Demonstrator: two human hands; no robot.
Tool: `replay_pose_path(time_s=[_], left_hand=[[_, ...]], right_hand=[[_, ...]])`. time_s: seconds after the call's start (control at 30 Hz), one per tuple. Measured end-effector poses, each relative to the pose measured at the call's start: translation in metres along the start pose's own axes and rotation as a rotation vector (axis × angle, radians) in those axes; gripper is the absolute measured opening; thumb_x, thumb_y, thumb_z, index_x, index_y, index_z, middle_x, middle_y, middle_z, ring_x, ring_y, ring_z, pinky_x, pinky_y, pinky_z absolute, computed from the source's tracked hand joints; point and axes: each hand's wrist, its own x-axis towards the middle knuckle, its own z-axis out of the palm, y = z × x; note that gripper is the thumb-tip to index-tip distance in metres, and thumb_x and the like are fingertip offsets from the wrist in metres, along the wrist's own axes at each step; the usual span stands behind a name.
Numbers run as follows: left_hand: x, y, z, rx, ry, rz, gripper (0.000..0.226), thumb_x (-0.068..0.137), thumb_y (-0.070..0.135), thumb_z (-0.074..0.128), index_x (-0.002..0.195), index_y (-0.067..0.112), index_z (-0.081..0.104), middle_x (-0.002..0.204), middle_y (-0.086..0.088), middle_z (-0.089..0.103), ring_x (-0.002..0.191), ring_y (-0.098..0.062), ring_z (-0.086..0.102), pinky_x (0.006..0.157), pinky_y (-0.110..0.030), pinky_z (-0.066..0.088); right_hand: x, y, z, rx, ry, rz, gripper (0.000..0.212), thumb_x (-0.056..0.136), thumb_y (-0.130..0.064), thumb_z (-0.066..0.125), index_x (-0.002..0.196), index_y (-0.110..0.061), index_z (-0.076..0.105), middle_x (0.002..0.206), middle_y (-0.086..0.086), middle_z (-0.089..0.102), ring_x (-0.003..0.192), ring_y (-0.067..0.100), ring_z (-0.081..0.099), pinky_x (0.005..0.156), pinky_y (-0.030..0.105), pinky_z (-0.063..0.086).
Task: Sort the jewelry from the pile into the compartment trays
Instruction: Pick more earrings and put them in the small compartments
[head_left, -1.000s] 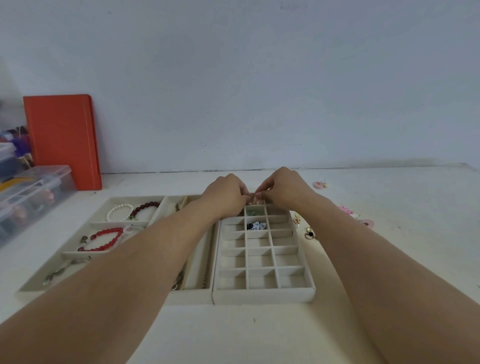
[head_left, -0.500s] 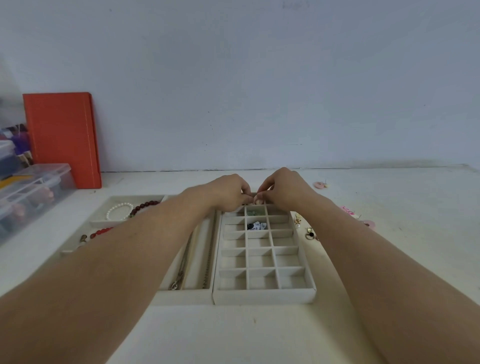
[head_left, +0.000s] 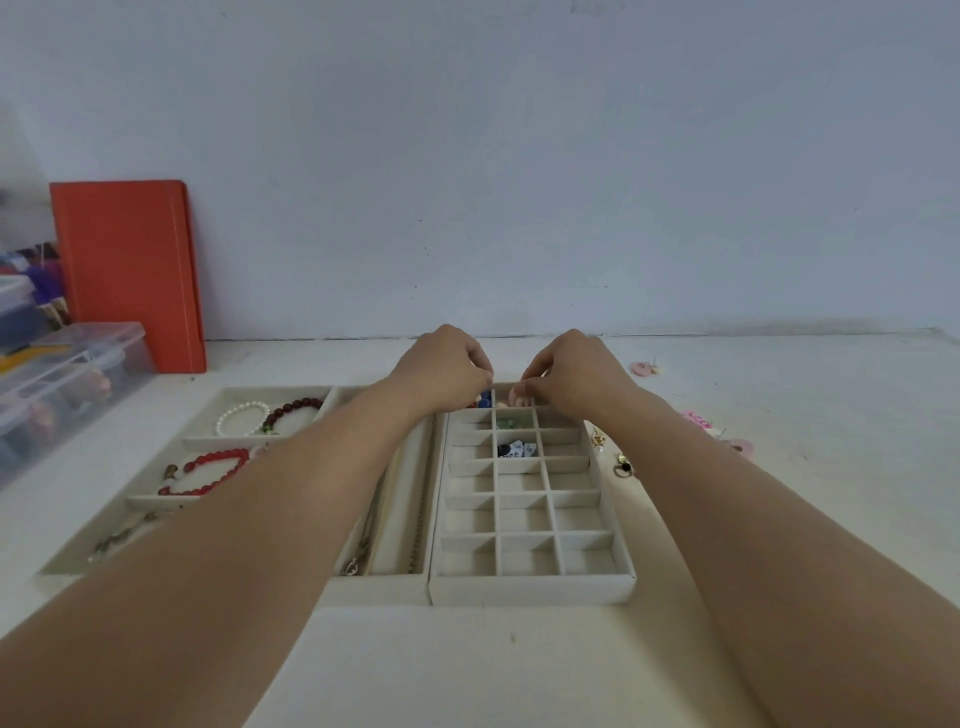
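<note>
Head | hands (head_left: 511, 376) hide grid tray's (head_left: 626, 564) far row

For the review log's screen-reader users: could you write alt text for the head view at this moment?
Both hands, left hand and right hand, hover with curled fingers over the far row of a small-compartment tray, where blue beads lie. Beside it, a wider tray holds a pearl bracelet and red bracelets; loose earrings lie on the white table.
</note>
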Motion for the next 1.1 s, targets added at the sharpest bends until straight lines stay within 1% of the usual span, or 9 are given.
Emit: replay_pose_path(time_s=[0.1,0.2,0.3,0.4,0.5,0.7,0.87,1.0,1.1], left_hand=[[-0.006,-0.002,-0.002,-0.092,0.071,-0.044,0.014,0.089,0.015,0.065,0.085,0.022,0.077,0.072,0.016,0.063,0.066,0.002,0.058,0.057,-0.019,0.04],[-0.01,-0.003,0.001,-0.154,0.097,-0.077,0.013,0.087,0.016,0.067,0.083,0.022,0.077,0.076,0.015,0.065,0.068,0.003,0.059,0.057,-0.018,0.041],[-0.012,-0.003,0.005,-0.133,0.104,-0.106,0.015,0.087,0.019,0.069,0.076,0.028,0.073,0.074,0.015,0.065,0.072,-0.002,0.06,0.058,-0.02,0.04],[-0.014,-0.005,0.01,-0.103,0.11,-0.114,0.018,0.088,0.02,0.067,0.073,0.03,0.071,0.074,0.016,0.063,0.082,-0.009,0.062,0.063,-0.023,0.043],[-0.015,-0.006,0.012,-0.084,0.106,-0.12,0.018,0.087,0.017,0.066,0.076,0.029,0.073,0.077,0.015,0.064,0.087,-0.012,0.063,0.072,-0.025,0.049],[-0.016,-0.006,0.01,-0.07,0.096,-0.094,0.019,0.086,0.015,0.067,0.077,0.03,0.074,0.078,0.016,0.064,0.088,-0.011,0.063,0.074,-0.025,0.049],[-0.018,-0.003,0.016,-0.049,-0.007,-0.024,0.006,0.088,0.028,0.072,0.087,0.032,0.076,0.087,0.01,0.07,0.092,-0.015,0.066,0.083,-0.029,0.054],[-0.019,0.0,0.019,0.026,-0.04,0.001,0.014,0.094,0.029,0.067,0.104,0.029,0.076,0.099,0.003,0.071,0.098,-0.019,0.065,0.087,-0.031,0.054],[-0.019,0.0,0.019,0.034,-0.029,-0.001,0.014,0.093,0.026,0.067,0.103,0.028,0.076,0.097,0.003,0.07,0.097,-0.019,0.065,0.086,-0.032,0.054]], right_hand=[[-0.001,-0.003,0.002,0.001,-0.019,-0.028,0.014,0.083,-0.023,0.077,0.071,-0.028,0.08,0.074,-0.007,0.071,0.068,0.013,0.062,0.065,0.03,0.052],[-0.002,-0.007,0.002,-0.027,-0.084,-0.055,0.017,0.089,-0.018,0.071,0.081,-0.03,0.081,0.078,-0.013,0.07,0.074,0.01,0.063,0.062,0.023,0.047],[-0.003,-0.007,-0.001,0.008,-0.077,-0.032,0.006,0.088,-0.023,0.075,0.09,-0.027,0.079,0.073,-0.017,0.064,0.07,0.002,0.058,0.058,0.018,0.04],[-0.002,-0.006,-0.006,-0.02,-0.003,-0.006,0.005,0.081,-0.03,0.082,0.083,-0.027,0.077,0.076,-0.012,0.064,0.078,0.01,0.061,0.063,0.024,0.046],[-0.004,-0.01,-0.008,-0.068,-0.034,0.013,0.009,0.079,-0.034,0.083,0.079,-0.027,0.079,0.079,-0.009,0.07,0.08,0.01,0.064,0.069,0.027,0.052],[-0.008,-0.012,-0.01,-0.024,-0.093,-0.007,0.011,0.079,-0.033,0.084,0.088,-0.027,0.08,0.077,-0.013,0.064,0.072,0.003,0.056,0.056,0.019,0.037],[-0.007,-0.009,-0.009,-0.108,-0.059,0.024,0.02,0.078,-0.044,0.084,0.089,-0.029,0.079,0.078,-0.013,0.065,0.072,0.001,0.054,0.054,0.021,0.035],[-0.007,-0.008,-0.006,-0.163,-0.075,0.013,0.018,0.085,-0.042,0.077,0.096,-0.028,0.079,0.072,-0.011,0.061,0.073,0.006,0.055,0.055,0.022,0.037],[-0.007,-0.008,-0.006,-0.116,-0.071,0.013,0.016,0.084,-0.042,0.079,0.092,-0.028,0.079,0.076,-0.013,0.063,0.073,0.004,0.056,0.055,0.021,0.036]])
